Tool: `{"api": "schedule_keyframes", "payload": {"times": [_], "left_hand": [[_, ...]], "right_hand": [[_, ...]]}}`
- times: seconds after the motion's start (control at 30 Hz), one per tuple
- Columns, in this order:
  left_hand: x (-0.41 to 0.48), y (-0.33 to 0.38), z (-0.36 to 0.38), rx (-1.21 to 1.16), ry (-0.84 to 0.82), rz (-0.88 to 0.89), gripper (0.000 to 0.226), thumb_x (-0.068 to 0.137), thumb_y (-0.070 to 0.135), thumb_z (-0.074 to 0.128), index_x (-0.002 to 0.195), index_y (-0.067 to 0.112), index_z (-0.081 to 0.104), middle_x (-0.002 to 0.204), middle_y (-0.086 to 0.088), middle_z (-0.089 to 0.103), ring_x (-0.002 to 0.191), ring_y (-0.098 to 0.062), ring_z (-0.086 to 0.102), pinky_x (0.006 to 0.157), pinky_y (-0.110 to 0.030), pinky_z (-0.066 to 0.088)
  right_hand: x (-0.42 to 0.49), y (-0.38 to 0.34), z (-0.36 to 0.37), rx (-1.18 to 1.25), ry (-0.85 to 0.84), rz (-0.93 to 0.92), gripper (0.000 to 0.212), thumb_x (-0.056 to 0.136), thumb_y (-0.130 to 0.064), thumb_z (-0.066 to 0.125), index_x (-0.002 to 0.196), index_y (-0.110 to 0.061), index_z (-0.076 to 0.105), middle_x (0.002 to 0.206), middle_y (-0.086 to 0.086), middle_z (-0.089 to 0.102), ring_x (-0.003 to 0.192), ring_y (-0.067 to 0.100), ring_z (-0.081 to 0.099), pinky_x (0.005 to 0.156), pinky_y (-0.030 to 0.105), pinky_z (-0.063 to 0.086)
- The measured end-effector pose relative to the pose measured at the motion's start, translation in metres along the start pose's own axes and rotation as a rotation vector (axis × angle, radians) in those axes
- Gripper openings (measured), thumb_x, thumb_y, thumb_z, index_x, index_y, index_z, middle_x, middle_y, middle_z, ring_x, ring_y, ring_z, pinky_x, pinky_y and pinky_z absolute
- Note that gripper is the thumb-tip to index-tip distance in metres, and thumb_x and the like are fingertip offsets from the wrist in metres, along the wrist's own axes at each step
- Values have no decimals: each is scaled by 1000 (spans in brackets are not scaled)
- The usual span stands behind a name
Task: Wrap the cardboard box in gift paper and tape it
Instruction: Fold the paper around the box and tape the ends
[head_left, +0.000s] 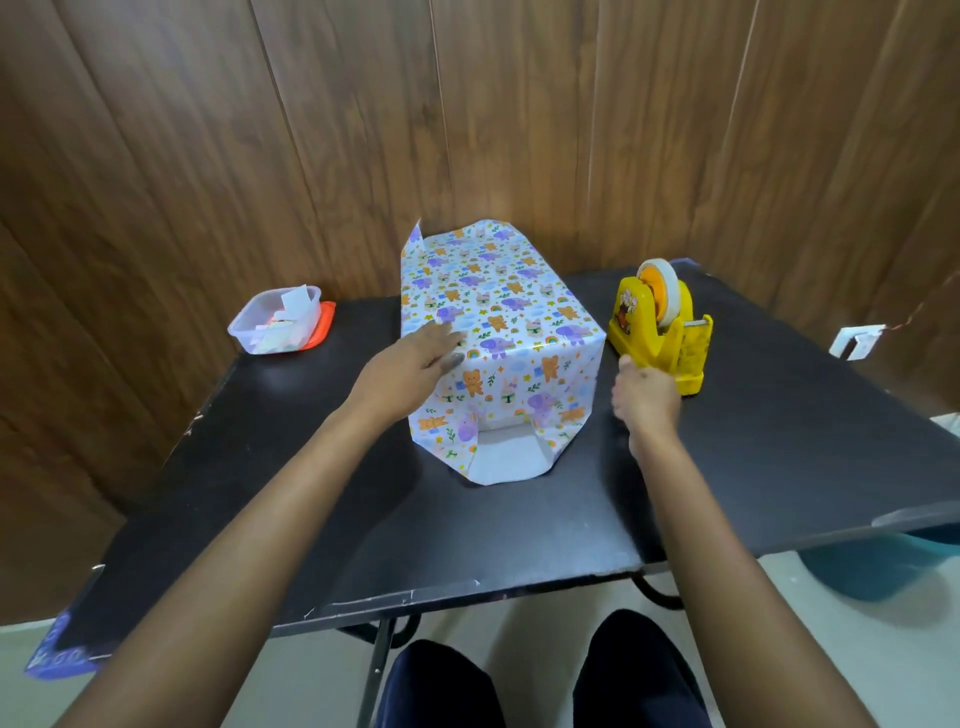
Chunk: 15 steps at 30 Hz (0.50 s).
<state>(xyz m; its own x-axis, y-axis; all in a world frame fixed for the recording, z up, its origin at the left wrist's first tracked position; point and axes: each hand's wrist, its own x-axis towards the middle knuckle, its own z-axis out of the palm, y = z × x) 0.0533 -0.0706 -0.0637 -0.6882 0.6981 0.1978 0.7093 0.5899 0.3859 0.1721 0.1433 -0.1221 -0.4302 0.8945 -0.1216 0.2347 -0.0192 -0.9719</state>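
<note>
The paper-covered box (511, 364) stood in the middle of the black tabletop (519, 535), its far end close to the wood-panelled wall (311, 130). Gift paper (483, 280) printed with bears, elephants and rabbits covered its top and sides. At the near end the paper was not closed: side flaps angled inward and a white bottom flap (506, 462) lay flat on the tabletop.

The left hand (415, 358) rested on the near left edge of the box top, its grip spread, fingers straight and flat on the paper. The right hand (647, 395) was just right of the box, at the near end of a yellow tape dispenser (660, 332) holding a roll of tape (662, 291). Its fingers were curled towards the dispenser; whether that grip pinched tape I cannot tell.

On the far left of the tabletop sat a clear plastic tub (275, 325) of paper scraps, resting on an orange lid (323, 322).
</note>
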Motion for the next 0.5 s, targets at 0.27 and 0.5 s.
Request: {"api": "schedule_keyframes", "payload": {"times": [0.27,0.5], "left_hand": [[-4,-14,-4,-261,145,-274,46,101,22,35,146,15,28,155,4,20,142,-11,20,110,-24,19],[-14,-9,-8,-797,295,-372,46,98,13,40,143,19,34,135,19,36,124,-5,41,98,-20,34]], "right_hand": [[21,-26,7,61,-521,406,57,97,-45,36,116,5,54,86,15,58,74,23,55,68,30,44],[20,-38,5,62,-658,527,53,96,-46,34,107,1,55,83,7,54,71,15,48,64,28,38]]}}
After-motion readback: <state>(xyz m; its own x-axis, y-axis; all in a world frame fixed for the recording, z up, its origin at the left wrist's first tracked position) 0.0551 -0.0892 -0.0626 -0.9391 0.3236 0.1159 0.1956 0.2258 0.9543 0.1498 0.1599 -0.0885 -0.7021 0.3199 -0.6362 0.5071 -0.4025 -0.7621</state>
